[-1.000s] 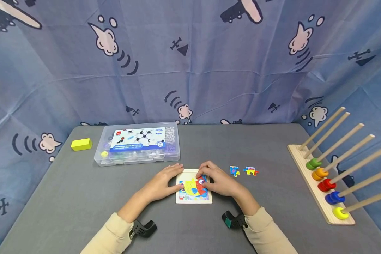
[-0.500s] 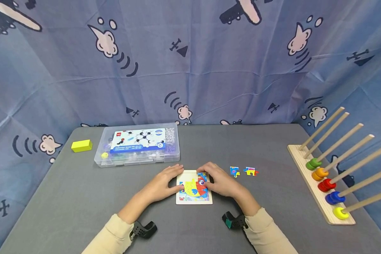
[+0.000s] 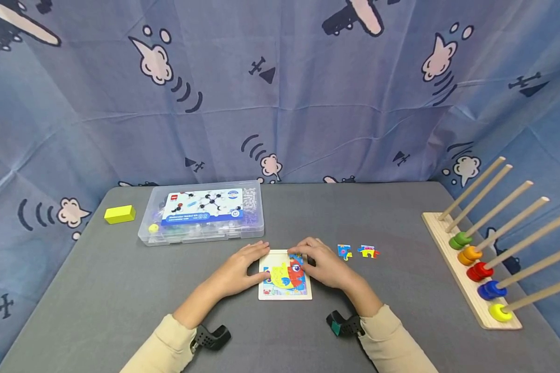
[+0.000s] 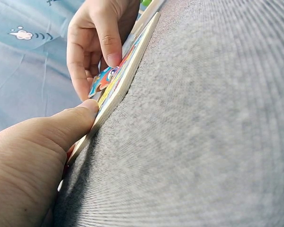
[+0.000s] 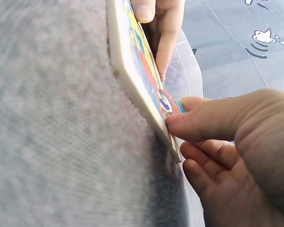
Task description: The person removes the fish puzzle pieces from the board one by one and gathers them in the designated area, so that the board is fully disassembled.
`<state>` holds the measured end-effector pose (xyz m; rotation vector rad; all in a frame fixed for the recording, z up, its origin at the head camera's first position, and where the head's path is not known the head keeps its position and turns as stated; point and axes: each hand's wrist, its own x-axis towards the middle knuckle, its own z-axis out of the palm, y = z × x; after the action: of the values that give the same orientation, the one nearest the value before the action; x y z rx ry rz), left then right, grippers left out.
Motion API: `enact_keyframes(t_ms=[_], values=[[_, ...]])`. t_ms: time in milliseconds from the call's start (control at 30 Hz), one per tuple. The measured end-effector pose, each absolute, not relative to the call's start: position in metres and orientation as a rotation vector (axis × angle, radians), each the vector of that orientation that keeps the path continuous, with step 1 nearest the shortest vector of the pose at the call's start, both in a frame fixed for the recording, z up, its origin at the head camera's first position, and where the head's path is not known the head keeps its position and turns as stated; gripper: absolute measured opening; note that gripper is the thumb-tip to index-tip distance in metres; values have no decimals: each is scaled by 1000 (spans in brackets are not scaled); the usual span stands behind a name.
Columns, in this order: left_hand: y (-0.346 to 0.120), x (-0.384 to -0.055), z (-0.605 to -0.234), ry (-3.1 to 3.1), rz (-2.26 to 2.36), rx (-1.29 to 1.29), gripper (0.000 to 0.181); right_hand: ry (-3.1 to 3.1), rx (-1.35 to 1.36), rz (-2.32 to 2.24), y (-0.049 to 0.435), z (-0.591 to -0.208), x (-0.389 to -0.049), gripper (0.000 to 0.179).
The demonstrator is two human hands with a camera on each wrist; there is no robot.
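A small wooden jigsaw board [image 3: 284,297] with a yellow, red and blue fish picture lies in front of me; its upper left shows bare wood. My left hand [image 3: 242,267] holds the board's left side, thumb on its edge and fingers reaching the far left corner. At the upper right, my right hand [image 3: 324,264] pinches a puzzle piece [image 4: 102,81] with a printed eye between thumb and fingers. In the left wrist view this piece tilts up from the board. Two loose puzzle pieces, one mostly blue [image 3: 343,251] and one multicoloured [image 3: 367,252], lie right of the right hand.
A clear plastic molecular model kit box [image 3: 203,212] stands behind the left hand. Farther left is a yellow block [image 3: 120,214]. A wooden peg stand [image 3: 466,280] with coloured rings and tall pegs occupies the right side. A patterned blue curtain [image 3: 298,129] hangs behind the table.
The right hand's fingers shift slightly at the board's upper right, showing more of the blue area there. The left hand stays in place.
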<state>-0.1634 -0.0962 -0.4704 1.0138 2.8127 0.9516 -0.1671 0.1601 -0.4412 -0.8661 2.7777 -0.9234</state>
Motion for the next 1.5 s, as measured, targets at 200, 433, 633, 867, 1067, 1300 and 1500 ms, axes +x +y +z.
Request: enact_keyframes(t_ms=[200,433,633,867,1067,1300,1500], values=[[-96,-163,-469,2812,947,1003,60,2796,-878,-942,161,-442,-166,34],[-96,-163,-470,2814,939,1006,60,2792,-902,-971,164,-441,-168,30],[-97,-163,-469,2817,940,1003,60,2773,-903,-986,165,-438,-169,29],[-95,-164,-469,2808,940,998,60,2754,-867,-1039,172,-433,-171,29],[-96,-163,-469,2807,951,1009,60,2757,-832,-1074,187,-429,-173,31],[-96,-164,-470,2814,931,1014,60,2791,-765,-1119,222,-428,-171,31],[-97,-163,-470,2826,931,1015,59,2879,-715,-1103,256,-430,-169,31]])
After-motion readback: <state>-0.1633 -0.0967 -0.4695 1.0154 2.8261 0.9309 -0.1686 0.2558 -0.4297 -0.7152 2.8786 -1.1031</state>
